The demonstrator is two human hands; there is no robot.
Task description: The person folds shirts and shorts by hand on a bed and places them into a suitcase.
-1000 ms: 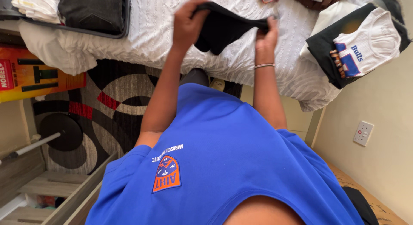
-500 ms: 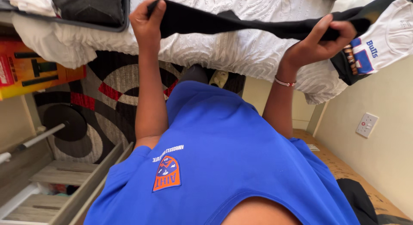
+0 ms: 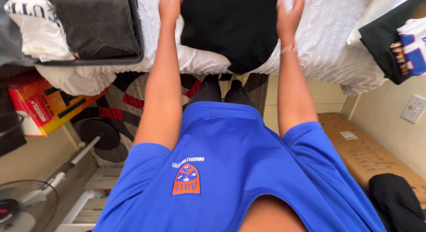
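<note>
On the white bed (image 3: 328, 41), two hands, left hand (image 3: 170, 5) and right hand (image 3: 289, 14), flank one black garment (image 3: 230, 27).

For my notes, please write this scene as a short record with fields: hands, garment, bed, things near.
left hand: flat on the left edge of the black garment
right hand: flat on its right edge, blurred
garment: spread on the white bedcover, lower part hanging over the bed edge
left of it: open suitcase with dark folded clothes
right of it: dark and white clothes

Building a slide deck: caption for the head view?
Both hands, left hand and right hand, spread a black garment on the white bedspread.
</note>
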